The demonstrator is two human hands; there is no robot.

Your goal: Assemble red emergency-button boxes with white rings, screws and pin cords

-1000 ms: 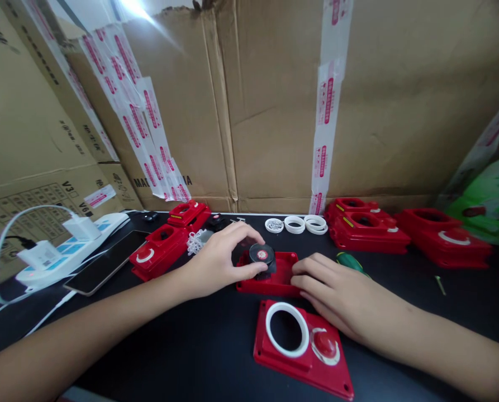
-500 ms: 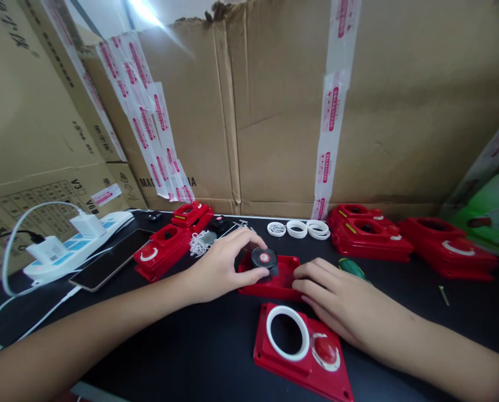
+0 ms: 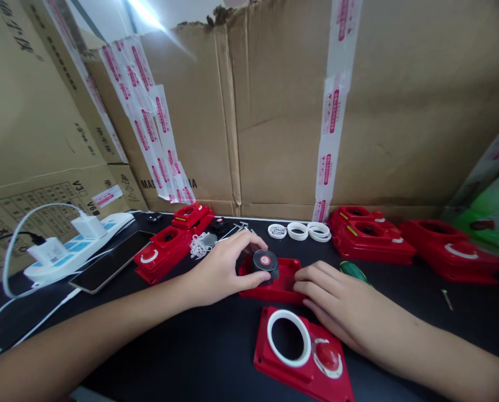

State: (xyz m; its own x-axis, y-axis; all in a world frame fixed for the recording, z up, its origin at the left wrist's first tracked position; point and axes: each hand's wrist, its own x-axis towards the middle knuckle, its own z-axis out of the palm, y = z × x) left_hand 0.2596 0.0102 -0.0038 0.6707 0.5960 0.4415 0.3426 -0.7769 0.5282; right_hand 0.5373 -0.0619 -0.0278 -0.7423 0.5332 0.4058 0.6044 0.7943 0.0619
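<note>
Left hand [image 3: 222,272] pinches black round part [image 3: 266,260] in red open housing [image 3: 288,272]; right hand [image 3: 339,298] at housing's right end.
Left thumb and index grip 2 opposite sides of the part, at housing's left end; right fingers curl against the wall, can't tell if clamped. 1 red cover plate [image 3: 302,378] with 1 white ring [image 3: 293,362] lies just in front on black surface [image 3: 190,352]; green handle [image 3: 353,271] behind right hand.
</note>
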